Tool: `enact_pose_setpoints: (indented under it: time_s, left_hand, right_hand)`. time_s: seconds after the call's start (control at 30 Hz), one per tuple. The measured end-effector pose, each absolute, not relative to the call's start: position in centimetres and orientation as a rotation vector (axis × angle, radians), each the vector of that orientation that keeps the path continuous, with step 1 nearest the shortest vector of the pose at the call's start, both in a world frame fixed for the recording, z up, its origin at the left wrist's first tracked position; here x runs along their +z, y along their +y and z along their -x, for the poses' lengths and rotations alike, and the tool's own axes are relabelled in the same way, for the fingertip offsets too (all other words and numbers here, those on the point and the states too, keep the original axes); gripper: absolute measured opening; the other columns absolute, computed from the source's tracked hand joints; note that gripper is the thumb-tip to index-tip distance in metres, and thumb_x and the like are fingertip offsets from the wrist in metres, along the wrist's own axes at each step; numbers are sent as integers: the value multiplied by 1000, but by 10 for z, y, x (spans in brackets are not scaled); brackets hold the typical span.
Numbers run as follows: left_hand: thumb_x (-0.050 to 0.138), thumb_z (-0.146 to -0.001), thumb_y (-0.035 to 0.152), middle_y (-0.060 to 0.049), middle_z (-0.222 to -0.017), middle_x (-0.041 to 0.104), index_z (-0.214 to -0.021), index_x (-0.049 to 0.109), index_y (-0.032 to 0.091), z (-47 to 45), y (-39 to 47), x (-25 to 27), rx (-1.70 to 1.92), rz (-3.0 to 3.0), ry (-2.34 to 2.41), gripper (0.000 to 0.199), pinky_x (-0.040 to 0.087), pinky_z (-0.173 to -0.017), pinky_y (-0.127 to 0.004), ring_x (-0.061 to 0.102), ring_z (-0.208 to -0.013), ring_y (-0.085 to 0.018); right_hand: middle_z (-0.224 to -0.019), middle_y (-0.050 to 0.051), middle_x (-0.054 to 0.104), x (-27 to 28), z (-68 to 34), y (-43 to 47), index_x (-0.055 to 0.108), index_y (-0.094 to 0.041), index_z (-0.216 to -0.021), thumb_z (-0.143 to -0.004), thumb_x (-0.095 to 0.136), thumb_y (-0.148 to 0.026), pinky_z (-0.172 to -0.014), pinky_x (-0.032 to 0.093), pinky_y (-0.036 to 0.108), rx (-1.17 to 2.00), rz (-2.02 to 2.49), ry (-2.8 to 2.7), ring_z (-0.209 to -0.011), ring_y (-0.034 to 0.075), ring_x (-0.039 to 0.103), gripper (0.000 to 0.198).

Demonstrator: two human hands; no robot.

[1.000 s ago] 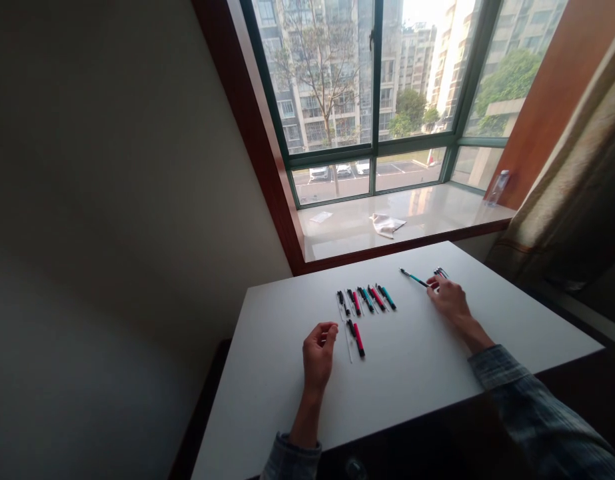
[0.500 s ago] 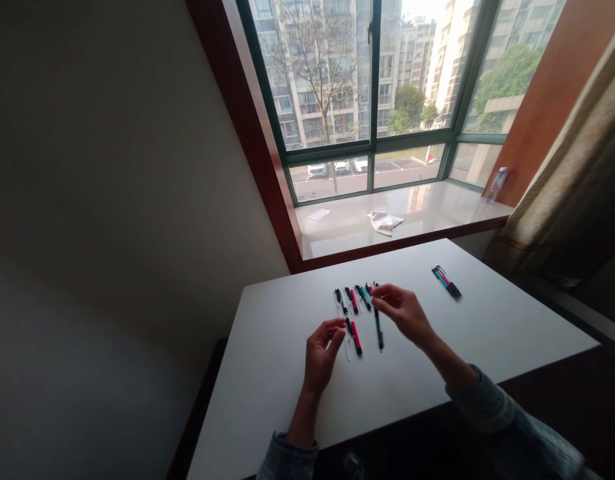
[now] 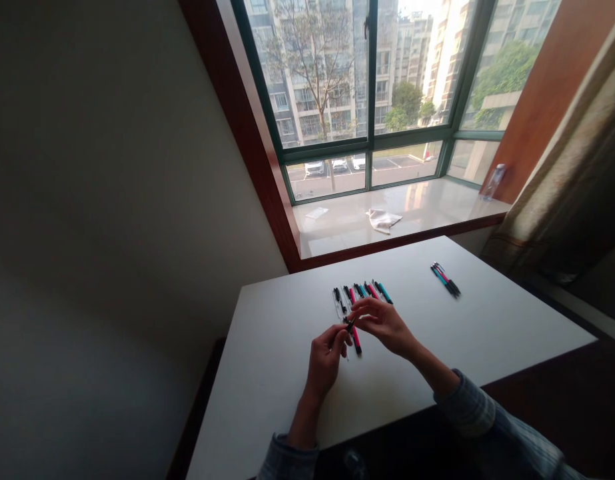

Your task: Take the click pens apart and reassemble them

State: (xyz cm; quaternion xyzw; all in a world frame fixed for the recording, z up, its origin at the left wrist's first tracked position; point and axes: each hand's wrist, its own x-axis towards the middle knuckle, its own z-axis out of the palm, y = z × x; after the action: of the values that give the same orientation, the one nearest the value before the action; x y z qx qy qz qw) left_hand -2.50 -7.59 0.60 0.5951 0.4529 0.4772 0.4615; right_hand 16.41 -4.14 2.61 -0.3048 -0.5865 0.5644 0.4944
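Observation:
My left hand (image 3: 325, 357) is closed, its thumb and fingertips pinching a dark pen (image 3: 350, 325) that is mostly hidden by the fingers. My right hand (image 3: 382, 325) meets it from the right, fingertips closed at the same pen's other end. Just beneath the hands a pink pen barrel with a black end (image 3: 357, 343) lies on the white table (image 3: 267, 373). Beyond them is a row of pen parts: black pieces (image 3: 336, 293), thin clear refills, pink barrels and a teal barrel (image 3: 384, 292). My hands cover part of this row.
A bundle of teal, pink and black pens (image 3: 445, 280) lies at the table's far right. On the window sill are a crumpled white cloth or tissue (image 3: 384, 221), a flat white piece (image 3: 317, 213) and a clear bottle (image 3: 494, 181). A curtain (image 3: 547, 173) hangs right.
My right hand has moved left and down with the dark pen, which hung from its fingers before. My left hand has closed on it, and both hands now meet.

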Motion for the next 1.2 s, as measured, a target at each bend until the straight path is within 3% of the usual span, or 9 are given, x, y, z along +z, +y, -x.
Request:
enact_pose_setpoints:
  time_s: [0.23,0.37,0.53,0.67,0.8,0.9,1.07,1.2]
  left_hand:
    - [60,-96,50,-2,-75,61,-103,73,16,24,-78,10,1214,-1425,1111,36,40,-58,-25,49,-60,-13]
    - [59,-96,51,-1,-75,60,-102,73,17,24,-78,10,1218,-1411,1113,37,38,-56,-24,47,-59,-12]
    - [60,-95,52,-1,-73,61,-102,73,17,24,-77,8,1210,-1412,1110,37,39,-57,-25,47,-58,-13]
    - [60,-96,50,-1,-74,61,-103,73,17,25,-77,6,1217,-1417,1099,36,40,-57,-25,48,-58,-12]
    - [61,-96,48,-1,-74,61,-106,74,16,25,-77,5,1204,-1419,1110,35,40,-57,-25,47,-59,-12]
    - [59,-97,47,-2,-74,61,-106,74,17,25,-77,6,1201,-1433,1107,35,40,-57,-24,47,-59,-12]
    - [60,-96,48,-2,-74,62,-102,74,16,25,-78,9,1214,-1417,1121,35,40,-56,-24,48,-59,-12]
    - [60,-96,50,-2,-74,62,-101,74,16,24,-78,9,1205,-1403,1125,37,40,-55,-24,48,-58,-12]
  right_hand:
    - [-93,2,70,25,-162,-39,68,-24,-116,-85,79,-42,-86,61,38,1354,785,-1416,-91,20,72,38]
    - [-101,4,70,27,-159,-39,67,-25,-121,-83,81,-42,-89,60,40,1351,806,-1436,-101,22,70,44]
    - [-97,4,73,28,-156,-39,68,-23,-117,-85,79,-41,-94,59,44,1340,807,-1409,-98,23,72,38]
    - [-113,8,73,30,-155,-41,68,-24,-120,-85,79,-38,-98,58,46,1328,821,-1421,-112,25,69,40]
    - [-105,7,75,33,-154,-44,69,-23,-121,-88,77,-37,-100,57,48,1354,791,-1419,-107,25,72,37]
    - [-117,9,73,34,-152,-44,68,-24,-124,-87,78,-37,-103,56,49,1377,775,-1416,-119,26,67,41]
    - [-99,6,74,33,-152,-44,71,-21,-114,-84,81,-38,-97,58,45,1341,852,-1362,-102,24,72,36]
    - [-110,8,74,33,-155,-45,68,-23,-121,-87,79,-35,-102,56,46,1408,789,-1357,-111,24,70,38]
